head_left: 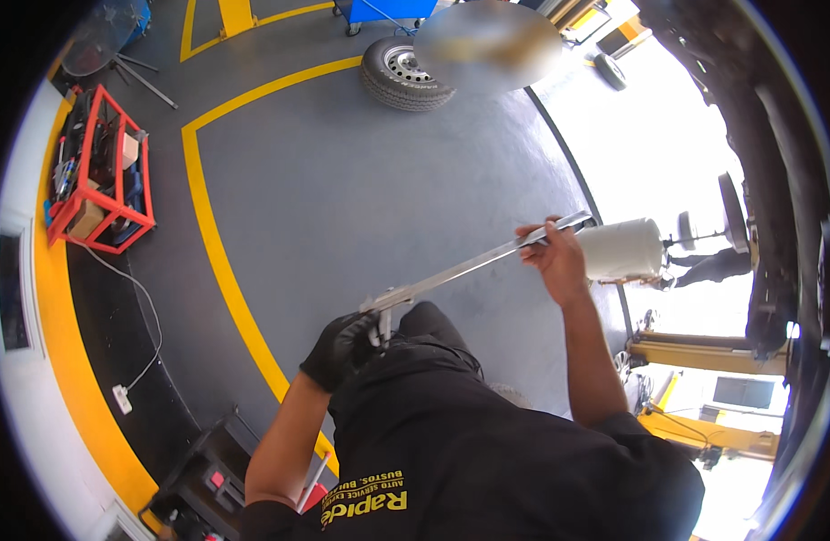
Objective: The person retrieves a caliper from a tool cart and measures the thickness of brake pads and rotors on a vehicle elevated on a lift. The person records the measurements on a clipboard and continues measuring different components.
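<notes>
A long silver metal caliper [469,268] runs diagonally across my front, with its jaws toward the lower left. My left hand [337,352], in a black glove, grips the jaw end near my waist. My bare right hand [552,257] holds the bar near its far end, fingers curled on it. Just beyond the right hand is a white cylindrical tank [624,248], partly covered by that hand.
Dark vehicle underparts [762,153] rise along the right, above yellow lift structures [708,354]. A wheel [392,77] lies near a blue cart [388,11]. A red tool cart [91,216], dark trolley [203,487] and fan [100,45] stand left, near a cable [149,298].
</notes>
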Available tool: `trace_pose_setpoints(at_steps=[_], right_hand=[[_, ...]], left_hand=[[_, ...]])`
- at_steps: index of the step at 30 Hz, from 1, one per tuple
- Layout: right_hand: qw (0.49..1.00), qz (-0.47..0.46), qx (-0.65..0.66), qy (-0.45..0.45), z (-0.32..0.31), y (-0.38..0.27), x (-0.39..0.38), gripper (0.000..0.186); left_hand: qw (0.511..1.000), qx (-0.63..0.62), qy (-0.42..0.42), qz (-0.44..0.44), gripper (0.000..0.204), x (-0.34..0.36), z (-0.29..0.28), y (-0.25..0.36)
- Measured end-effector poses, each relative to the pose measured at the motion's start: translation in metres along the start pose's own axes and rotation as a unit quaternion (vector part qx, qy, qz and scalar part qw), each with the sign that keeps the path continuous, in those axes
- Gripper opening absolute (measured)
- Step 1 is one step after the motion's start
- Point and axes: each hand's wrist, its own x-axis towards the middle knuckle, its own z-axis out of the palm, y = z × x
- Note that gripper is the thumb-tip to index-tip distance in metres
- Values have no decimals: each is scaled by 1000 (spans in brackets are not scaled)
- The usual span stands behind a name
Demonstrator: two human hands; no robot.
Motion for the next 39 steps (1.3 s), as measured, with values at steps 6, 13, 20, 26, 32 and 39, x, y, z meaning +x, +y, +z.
trace_pose_setpoints(at_steps=[6, 13, 20, 26, 32, 39], right_hand=[[995, -24, -96, -1, 69, -29, 307, 27], [965, 77, -244, -52, 173, 93, 702, 28], [905, 219, -361, -56, 241, 298, 915, 20], [834, 316, -438, -111, 220, 460, 1068, 26], [844, 339, -404, -96, 206, 485, 1126, 27], [816, 363, -421, -156, 197, 491, 1154, 35]], left_hand=[[988, -131, 30, -74, 26, 268, -68, 78], [924, -321, 191, -88, 14, 573, -192, 91], [827, -454, 302, -136, 16, 768, -343, -18], [761, -520, 349, -170, 21, 863, -399, -36], [756, -543, 327, -166, 15, 921, -412, -22], [727, -552, 360, -191, 14, 944, -411, -14]])
